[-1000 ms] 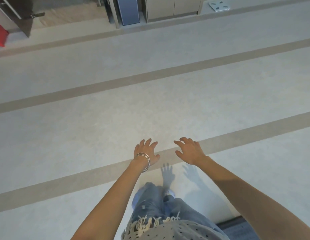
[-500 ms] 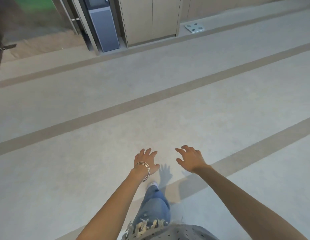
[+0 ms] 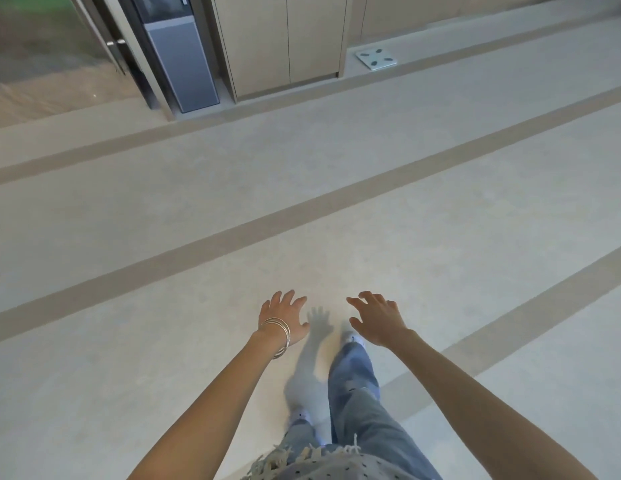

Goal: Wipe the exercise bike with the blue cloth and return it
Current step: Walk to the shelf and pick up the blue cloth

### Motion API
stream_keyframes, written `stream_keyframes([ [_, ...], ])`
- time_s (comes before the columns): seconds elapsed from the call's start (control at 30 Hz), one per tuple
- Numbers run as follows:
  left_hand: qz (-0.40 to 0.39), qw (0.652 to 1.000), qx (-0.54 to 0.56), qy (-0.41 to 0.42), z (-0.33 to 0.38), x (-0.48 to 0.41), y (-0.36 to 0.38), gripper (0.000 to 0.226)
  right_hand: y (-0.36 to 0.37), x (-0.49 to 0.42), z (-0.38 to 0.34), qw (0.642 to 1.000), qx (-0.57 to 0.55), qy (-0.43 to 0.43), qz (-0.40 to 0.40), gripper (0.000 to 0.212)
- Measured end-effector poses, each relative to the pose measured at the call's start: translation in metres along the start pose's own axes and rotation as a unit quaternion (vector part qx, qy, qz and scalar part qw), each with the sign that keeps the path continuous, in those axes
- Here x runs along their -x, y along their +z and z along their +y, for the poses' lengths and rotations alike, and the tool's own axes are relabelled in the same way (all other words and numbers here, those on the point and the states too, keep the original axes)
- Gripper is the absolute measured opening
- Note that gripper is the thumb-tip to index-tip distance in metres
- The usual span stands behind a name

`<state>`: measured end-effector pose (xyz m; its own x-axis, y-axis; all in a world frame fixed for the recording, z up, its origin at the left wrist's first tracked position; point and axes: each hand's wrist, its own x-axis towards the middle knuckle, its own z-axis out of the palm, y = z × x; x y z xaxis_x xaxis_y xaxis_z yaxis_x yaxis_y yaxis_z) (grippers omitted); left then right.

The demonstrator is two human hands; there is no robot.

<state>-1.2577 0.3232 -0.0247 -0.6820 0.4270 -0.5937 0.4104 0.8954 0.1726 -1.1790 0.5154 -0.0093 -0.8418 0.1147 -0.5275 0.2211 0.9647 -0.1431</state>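
My left hand point(image 3: 283, 315), with thin bangles at the wrist, is held out low in front of me, fingers spread and nothing in it. My right hand point(image 3: 375, 317) hovers beside it, also with fingers apart and holding nothing. Both hang above a pale floor point(image 3: 198, 341). Neither the blue cloth nor the exercise bike is in view. My legs in blue jeans point(image 3: 357, 393) show below the hands, one foot forward.
Beige stripes point(image 3: 233, 233) cross the pale floor diagonally. At the back stand a beige cabinet point(image 3: 285, 39), a tall grey-fronted unit point(image 3: 181, 60) and a glass door point(image 3: 52, 39) at far left. A white bathroom scale point(image 3: 375, 58) lies on the floor by the cabinet.
The view has advanced toward the back wall and turned; the cabinet, grey unit and scale now appear larger and nearer. Both hands stay out front with fingers spread, and my legs have stepped forward.
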Motion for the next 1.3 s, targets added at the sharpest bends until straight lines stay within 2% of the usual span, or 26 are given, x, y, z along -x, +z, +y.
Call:
stream_keyframes([
  [0.47, 0.005, 0.999, 0.003, -0.041, 0.039, -0.183, -0.144, 0.063, -0.123, -0.196, 0.077, 0.998, -0.009, -0.053, -0.014, 0.051],
  [0.73, 0.011, 0.999, 0.009, -0.043, 0.046, -0.267, -0.204, 0.063, -0.185, -0.286, 0.115, 0.999, 0.001, -0.046, -0.017, 0.052],
  [0.9, -0.005, 0.999, -0.016, -0.031, 0.024, -0.329, -0.248, 0.065, -0.22, -0.354, 0.109, 0.999, 0.004, -0.045, -0.014, 0.052],
  [1.07, 0.026, 0.999, -0.041, -0.016, -0.015, -0.399, -0.318, 0.064, -0.272, -0.428, 0.089, 0.999, -0.007, -0.037, 0.003, 0.053],
  [1.3, 0.027, 0.999, -0.044, 0.002, -0.054, -0.476, -0.406, 0.064, -0.35, -0.521, 0.058, 0.999, -0.017, -0.034, 0.032, 0.052],
])
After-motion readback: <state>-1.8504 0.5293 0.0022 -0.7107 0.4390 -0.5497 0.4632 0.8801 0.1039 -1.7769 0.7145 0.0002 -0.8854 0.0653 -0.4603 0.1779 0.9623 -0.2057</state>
